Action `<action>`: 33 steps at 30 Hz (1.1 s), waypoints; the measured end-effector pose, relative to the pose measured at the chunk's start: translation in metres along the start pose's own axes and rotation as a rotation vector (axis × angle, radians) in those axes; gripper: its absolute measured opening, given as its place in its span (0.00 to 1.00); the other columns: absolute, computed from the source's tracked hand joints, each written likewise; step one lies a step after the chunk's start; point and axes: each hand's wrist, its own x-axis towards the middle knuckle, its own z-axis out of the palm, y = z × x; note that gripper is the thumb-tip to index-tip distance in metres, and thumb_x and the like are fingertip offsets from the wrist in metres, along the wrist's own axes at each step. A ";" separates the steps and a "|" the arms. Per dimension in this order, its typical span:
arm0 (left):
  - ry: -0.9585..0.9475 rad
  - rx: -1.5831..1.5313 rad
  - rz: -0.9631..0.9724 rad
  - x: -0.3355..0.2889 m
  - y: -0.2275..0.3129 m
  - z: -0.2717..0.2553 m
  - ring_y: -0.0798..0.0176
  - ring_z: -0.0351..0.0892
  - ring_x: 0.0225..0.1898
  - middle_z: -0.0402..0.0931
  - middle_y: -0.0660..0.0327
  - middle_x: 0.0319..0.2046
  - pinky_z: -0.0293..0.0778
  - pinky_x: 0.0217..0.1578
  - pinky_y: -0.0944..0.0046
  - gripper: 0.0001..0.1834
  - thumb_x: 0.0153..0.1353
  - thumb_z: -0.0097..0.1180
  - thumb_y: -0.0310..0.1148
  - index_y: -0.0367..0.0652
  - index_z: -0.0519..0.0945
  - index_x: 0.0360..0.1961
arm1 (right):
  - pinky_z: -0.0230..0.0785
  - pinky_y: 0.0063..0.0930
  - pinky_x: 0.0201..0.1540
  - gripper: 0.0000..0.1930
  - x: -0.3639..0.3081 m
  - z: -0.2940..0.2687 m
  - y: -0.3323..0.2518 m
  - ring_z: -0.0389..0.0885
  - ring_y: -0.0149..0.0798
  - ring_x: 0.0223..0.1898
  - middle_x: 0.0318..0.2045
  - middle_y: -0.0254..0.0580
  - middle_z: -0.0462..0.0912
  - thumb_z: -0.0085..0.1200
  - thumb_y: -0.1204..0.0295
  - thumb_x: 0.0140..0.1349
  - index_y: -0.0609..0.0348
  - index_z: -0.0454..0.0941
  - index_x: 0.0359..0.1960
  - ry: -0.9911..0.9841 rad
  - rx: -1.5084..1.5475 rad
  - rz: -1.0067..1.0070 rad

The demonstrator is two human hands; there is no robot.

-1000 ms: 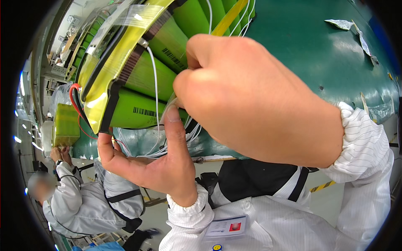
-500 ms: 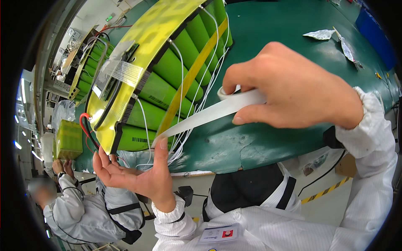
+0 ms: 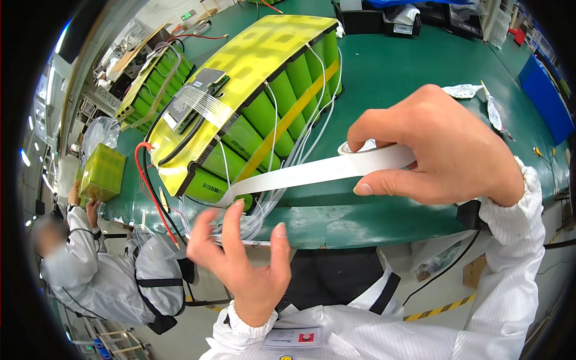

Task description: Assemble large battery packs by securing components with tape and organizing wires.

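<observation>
A large battery pack (image 3: 240,129) of green cylindrical cells with yellow boards stands tilted in front of me. A translucent yellow tape band (image 3: 288,123) crosses its cells, and thin white wires (image 3: 312,123) trail down its side. My right hand (image 3: 444,150) grips a roll of white tape (image 3: 354,147), its fingers hooked in the roll. From there a strip of white tape (image 3: 300,174) stretches to the pack's near lower corner. My left hand (image 3: 243,258) is open just below that corner, fingers spread. One fingertip is at the strip's end; whether it touches is unclear.
On the green table (image 3: 414,66) a second green cell pack (image 3: 157,81) and a yellow box-shaped pack (image 3: 103,173) stand at left. Crumpled foil pieces (image 3: 493,111) and a blue bin (image 3: 546,99) are at right. A co-worker (image 3: 108,264) works at lower left; black trays (image 3: 360,18) stand far back.
My left fingers have spread apart and moved right, below the pack's corner. The view has shifted, showing more of the table's back. My right hand still holds the tape roll with the strip stretched.
</observation>
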 end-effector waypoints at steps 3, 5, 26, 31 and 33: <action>0.046 0.050 0.117 0.003 0.008 -0.009 0.45 0.70 0.53 0.73 0.45 0.51 0.68 0.53 0.50 0.22 0.54 0.66 0.29 0.35 0.79 0.50 | 0.71 0.30 0.23 0.14 -0.004 -0.004 -0.007 0.81 0.42 0.20 0.19 0.43 0.80 0.70 0.69 0.50 0.61 0.80 0.36 0.064 0.005 0.034; -0.010 -0.137 0.120 0.006 0.011 0.000 0.47 0.74 0.51 0.75 0.45 0.50 0.72 0.51 0.53 0.20 0.54 0.65 0.26 0.34 0.80 0.49 | 0.71 0.30 0.23 0.13 -0.008 -0.007 -0.006 0.81 0.44 0.20 0.19 0.43 0.80 0.68 0.71 0.51 0.61 0.80 0.36 0.072 0.013 0.014; 0.347 -0.006 0.233 0.084 -0.021 -0.079 0.52 0.74 0.47 0.76 0.52 0.42 0.69 0.52 0.56 0.09 0.61 0.57 0.18 0.32 0.78 0.43 | 0.69 0.45 0.39 0.18 -0.010 -0.047 0.085 0.82 0.54 0.30 0.23 0.47 0.82 0.64 0.57 0.60 0.62 0.80 0.36 -0.126 -0.323 0.205; 0.009 0.187 0.392 0.139 -0.005 -0.092 0.49 0.75 0.51 0.79 0.51 0.46 0.67 0.57 0.53 0.13 0.59 0.60 0.23 0.34 0.78 0.45 | 0.65 0.45 0.42 0.19 0.008 -0.040 0.107 0.81 0.53 0.29 0.21 0.43 0.81 0.61 0.54 0.62 0.60 0.78 0.36 -0.119 -0.369 0.266; -0.214 0.071 0.424 0.174 0.010 -0.078 0.48 0.76 0.53 0.79 0.50 0.48 0.67 0.58 0.53 0.18 0.57 0.62 0.27 0.34 0.78 0.49 | 0.65 0.45 0.43 0.19 0.007 -0.039 0.118 0.81 0.53 0.30 0.22 0.43 0.81 0.61 0.54 0.62 0.59 0.78 0.36 -0.131 -0.339 0.302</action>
